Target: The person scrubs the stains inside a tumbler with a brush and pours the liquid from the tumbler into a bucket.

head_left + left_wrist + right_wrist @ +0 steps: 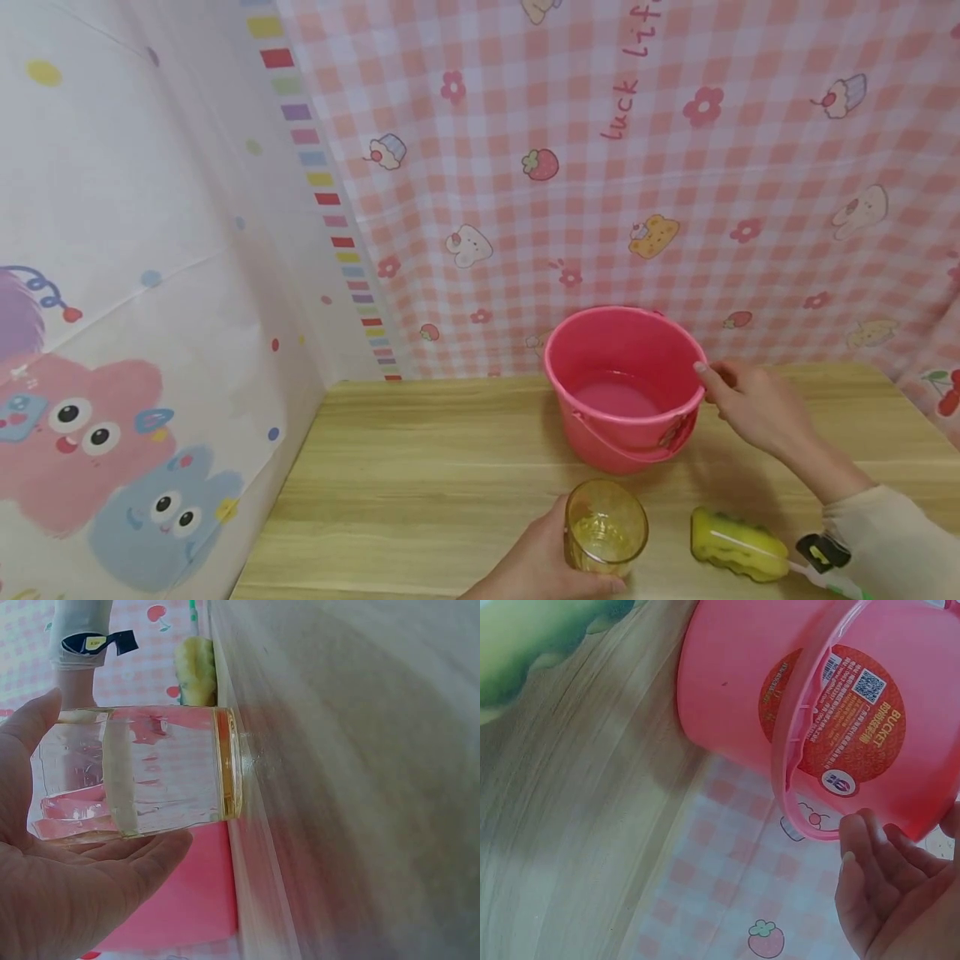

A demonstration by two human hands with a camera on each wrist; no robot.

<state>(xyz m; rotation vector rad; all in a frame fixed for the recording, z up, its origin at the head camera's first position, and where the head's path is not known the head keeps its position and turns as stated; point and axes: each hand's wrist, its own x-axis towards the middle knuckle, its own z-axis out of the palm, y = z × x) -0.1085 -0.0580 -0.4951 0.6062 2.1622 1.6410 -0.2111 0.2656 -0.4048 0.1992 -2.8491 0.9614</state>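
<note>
A pink bucket (pixel 592 433) with water inside stands upright on the table. At its right side, my right hand (pixel 757 408) holds the rim, thumb over the edge and fingers outside below it. The bucket's handle (pixel 784 750) hangs down over a red label (pixel 862 712) in the right wrist view. In front of the bucket, my left hand (pixel 543 554) grips an amber drinking glass (pixel 606 533) around its side. The glass is upright, its base (pixel 229 763) right at the tabletop in the left wrist view, with some clear liquid showing inside.
A yellow-green sponge brush (pixel 738 546) with a pale handle lies right of the glass, near my right sleeve (pixel 885 533). The wood-patterned table (pixel 420 467) ends against a pink checked cloth (pixel 480 200) behind and a white printed cloth (pixel 187 350) at the left.
</note>
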